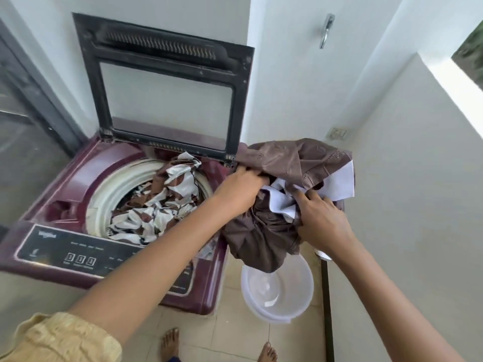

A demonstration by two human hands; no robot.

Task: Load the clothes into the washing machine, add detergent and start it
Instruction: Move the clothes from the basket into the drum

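Observation:
A maroon top-loading washing machine (78, 176) stands at the left with its black-framed lid (167, 82) raised upright. Its drum holds a crumpled brown-and-white patterned cloth (162, 205). To the right of the machine, above the floor, I hold a bundle of brown and white clothes (292, 165). My left hand (240, 186) grips the bundle's left side. My right hand (321, 215) grips its right side from below. The dark control panel (78, 252) faces me at the machine's front.
A translucent white plastic tub (277, 288) sits on the tiled floor under the bundle. White walls close in at the back and right, with a metal hook (326, 30) and a socket (338, 133). A glass door (23, 126) is at the left. My bare feet (170, 343) show below.

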